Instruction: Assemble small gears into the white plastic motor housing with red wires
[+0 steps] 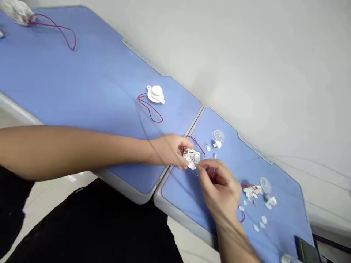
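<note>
My left hand point(174, 151) is closed on the edge of a small white plastic part point(192, 157) with a red cord, held above the seam between two blue tables. Close beside that part, at its right, is my right hand point(219, 182), thumb and forefinger pinched together. What lies in the pinch is too small to make out. Something reddish and clear shows under the curled fingers of my right hand. Just beyond the hands lie a clear round disc point(218, 136), a white half-round piece point(217, 144) and several tiny white bits.
A round white unit point(155, 94) with a red cord loop lies on the left table point(95, 80). Loose white parts point(251, 191) and another clear disc point(264, 185) are scattered on the right table. A dark flat object point(306, 250) lies at its far right end. A pale wall borders the back.
</note>
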A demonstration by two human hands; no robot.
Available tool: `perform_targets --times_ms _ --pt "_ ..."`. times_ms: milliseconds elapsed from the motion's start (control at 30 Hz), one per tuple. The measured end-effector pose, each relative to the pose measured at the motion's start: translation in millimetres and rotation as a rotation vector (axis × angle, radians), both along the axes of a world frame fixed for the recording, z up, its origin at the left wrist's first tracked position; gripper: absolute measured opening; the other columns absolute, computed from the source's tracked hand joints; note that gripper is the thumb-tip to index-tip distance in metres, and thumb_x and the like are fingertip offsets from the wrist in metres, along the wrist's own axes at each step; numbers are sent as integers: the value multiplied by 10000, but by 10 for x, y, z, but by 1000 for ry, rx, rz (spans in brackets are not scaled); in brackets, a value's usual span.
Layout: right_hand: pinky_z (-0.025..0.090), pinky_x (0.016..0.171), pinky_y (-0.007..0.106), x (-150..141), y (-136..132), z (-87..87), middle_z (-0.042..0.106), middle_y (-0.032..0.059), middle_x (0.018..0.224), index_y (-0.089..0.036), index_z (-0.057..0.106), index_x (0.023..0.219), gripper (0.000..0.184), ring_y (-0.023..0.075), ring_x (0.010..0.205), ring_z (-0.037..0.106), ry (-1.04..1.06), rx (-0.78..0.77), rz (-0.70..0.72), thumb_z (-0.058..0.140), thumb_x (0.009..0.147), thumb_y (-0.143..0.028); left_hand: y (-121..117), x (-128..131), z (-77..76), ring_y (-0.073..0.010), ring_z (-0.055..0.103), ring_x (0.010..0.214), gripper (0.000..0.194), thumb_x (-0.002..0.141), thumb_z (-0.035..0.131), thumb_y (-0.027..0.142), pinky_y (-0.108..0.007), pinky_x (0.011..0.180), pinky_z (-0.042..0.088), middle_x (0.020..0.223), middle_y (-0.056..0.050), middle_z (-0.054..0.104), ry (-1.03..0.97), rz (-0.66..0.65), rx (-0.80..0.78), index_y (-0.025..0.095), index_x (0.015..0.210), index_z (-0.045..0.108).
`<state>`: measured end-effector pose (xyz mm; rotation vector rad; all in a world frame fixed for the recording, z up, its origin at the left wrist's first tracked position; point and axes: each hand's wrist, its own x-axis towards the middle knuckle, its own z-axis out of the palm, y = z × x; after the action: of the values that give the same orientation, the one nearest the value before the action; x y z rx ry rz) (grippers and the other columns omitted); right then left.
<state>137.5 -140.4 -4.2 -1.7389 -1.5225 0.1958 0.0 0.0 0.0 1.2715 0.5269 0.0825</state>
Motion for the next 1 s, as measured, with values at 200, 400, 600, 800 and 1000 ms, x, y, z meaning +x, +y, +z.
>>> perform_targets --times_ms 200,400,600,800,1000 --pt "454 536 212 -25 32 5 658 1 791 -195 641 838 150 103 645 590 -182 107 48 609 832 -48 -1 -13 -23 -126 645 586 390 587 679 17 -248 609 521 662 7 684 24 46 -31 113 963 639" --pt "514 613 234 -24 30 0 668 8 790 -198 640 869 215 121 691 629 -330 182 79 590 820 5 3 -5 -5 -113 644 587 299 605 645 -4 -237 617 528 668 1 689 7 28 -52 112 881 662" --pt "536 657 278 23 -13 -70 707 44 856 -193 649 947 288 162 743 668 -485 238 117 580 794 41 -3 -19 9 -98 658 613 384 621 659 7 -219 645 538 703 10 702 58 37 -69 98 994 647" --pt "551 649 292 64 -46 -131 729 60 898 -202 660 995 280 180 756 694 -573 269 109 600 808 -2 -11 -44 -25 -107 676 617 438 611 677 36 -214 633 530 702 24 704 -4 55 -34 118 1040 648" --pt "563 666 291 70 -43 -146 729 61 916 -208 663 1007 289 177 778 697 -550 264 109 599 812 -4 -20 -34 62 -107 661 619 524 632 643 -13 -227 658 519 692 19 689 101 87 -31 71 1149 617"
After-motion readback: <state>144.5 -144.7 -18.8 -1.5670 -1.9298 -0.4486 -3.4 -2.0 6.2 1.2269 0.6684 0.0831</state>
